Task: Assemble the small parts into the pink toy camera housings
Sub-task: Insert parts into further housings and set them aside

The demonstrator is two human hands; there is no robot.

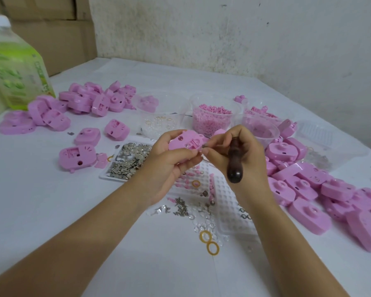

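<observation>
Your left hand (169,168): fingers curled round pink housing (185,142), raised over table (51,211) centre. Your right hand (242,151): palm grips dark wooden tool handle (235,168); thumb and forefinger pinch small grey part (205,144) at housing's right edge. Beneath: tray of metal parts (126,161). Flanking: left housing pile (90,101), right housing pile (308,183).

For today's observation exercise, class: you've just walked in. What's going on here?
A person is assembling toy cameras. The left hand holds a pink housing above the table. The right hand grips a dark-handled tool and pinches a small metal piece at the housing's edge. More housings lie heaped on both sides.
</observation>
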